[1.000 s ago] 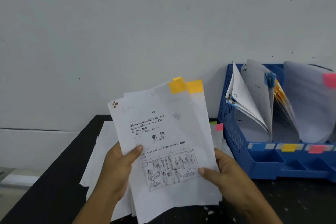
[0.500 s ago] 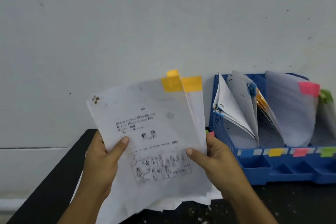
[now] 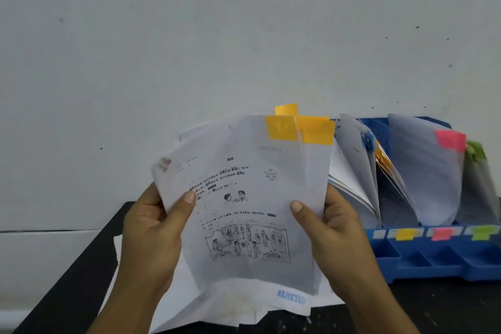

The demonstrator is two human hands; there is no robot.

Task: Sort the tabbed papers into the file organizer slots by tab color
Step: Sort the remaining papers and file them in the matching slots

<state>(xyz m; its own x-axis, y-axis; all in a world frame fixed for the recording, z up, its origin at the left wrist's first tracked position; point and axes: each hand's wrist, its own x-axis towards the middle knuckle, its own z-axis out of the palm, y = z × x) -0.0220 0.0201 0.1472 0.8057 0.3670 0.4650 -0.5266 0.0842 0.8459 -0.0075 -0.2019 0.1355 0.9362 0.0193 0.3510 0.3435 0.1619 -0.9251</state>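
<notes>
Both hands hold up a small bundle of printed papers [image 3: 244,198] with orange-yellow tabs [image 3: 282,127] along the top edge. My left hand [image 3: 154,230] grips the bundle's left edge, thumb on the front sheet. My right hand [image 3: 333,230] grips the right edge, thumb on the front. To the right stands the blue file organizer [image 3: 433,260], its slots marked with yellow [image 3: 405,233], pink [image 3: 442,233] and green [image 3: 482,232] labels. Filed papers lean in the slots, one with a pink tab [image 3: 450,139], one with a green tab [image 3: 475,150].
More loose white sheets [image 3: 244,306] lie on the black table [image 3: 67,295] under the raised bundle; one reads "REJECTED" in blue. A white wall [image 3: 244,35] rises directly behind the table and organizer. The table's left edge runs diagonally at lower left.
The bundle has been raised and squared more upright in front of me. My right hand slid up to grip its right edge. The organizer shows further left in view, its green slot now visible.
</notes>
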